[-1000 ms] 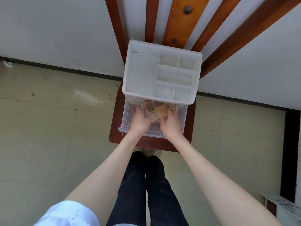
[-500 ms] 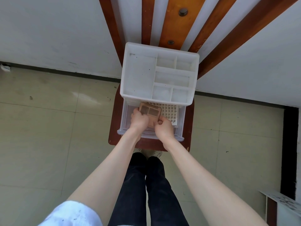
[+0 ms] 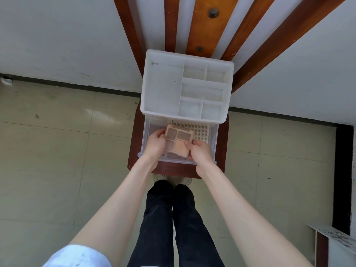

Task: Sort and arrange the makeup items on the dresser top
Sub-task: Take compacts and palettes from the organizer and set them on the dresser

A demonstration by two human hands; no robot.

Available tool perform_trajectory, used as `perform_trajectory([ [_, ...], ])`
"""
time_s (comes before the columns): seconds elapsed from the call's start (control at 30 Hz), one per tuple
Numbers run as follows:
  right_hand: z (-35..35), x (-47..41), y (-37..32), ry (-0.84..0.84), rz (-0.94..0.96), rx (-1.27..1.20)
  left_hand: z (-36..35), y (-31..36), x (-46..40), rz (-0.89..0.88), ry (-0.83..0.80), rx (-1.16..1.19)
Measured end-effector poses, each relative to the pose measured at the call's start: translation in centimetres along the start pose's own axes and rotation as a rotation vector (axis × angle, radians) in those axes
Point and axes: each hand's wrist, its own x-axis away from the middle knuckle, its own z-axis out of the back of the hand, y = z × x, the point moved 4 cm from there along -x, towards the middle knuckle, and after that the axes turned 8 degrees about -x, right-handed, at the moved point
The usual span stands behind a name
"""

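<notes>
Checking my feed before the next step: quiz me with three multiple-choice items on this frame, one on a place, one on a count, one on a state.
1. Where is the eyeshadow palette?
A. In the organizer's top tray
B. Over the open drawer
C. On the floor

2. How many shade pans show on the palette?
A. Two
B. Four
C. Nine

3. What state is the clear drawer in?
A. Pulled out
B. Pushed shut
C. Removed and set on the floor

Answers: 1 B, the left hand and right hand hold it above the drawer; 2 B, four pans show; 3 A, it juts out below the white organizer.
</notes>
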Motion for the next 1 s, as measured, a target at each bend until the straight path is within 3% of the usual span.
perform_trajectory([
  [0.17,1.4,0.1,0.0,-0.014,0.026,-0.036,0.2,-0.2,0.6,-0.035,-0.06,-0.022],
  [0.37,3.5,1.6,-0.7,-0.074,-0.013,-0.071,0.6,-0.2,2.8,0.054,-0.111,0.026],
  [0.5,5.4,4.3,-2.2,-0.123,0.041,-0.083,1.5,0.6,5.0,0.037,-0.062,-0.023],
  [0.73,12.9,11.6,-4.7,0.074,0.227,-0.208,2.0,5.9,11.1,-0.149,-0.116,-0.113],
  [1.0,21.8,23.2,0.6,0.375,0.391,-0.754,-3.7,13.3,18.4,-0.338,-0.463,-0.251],
])
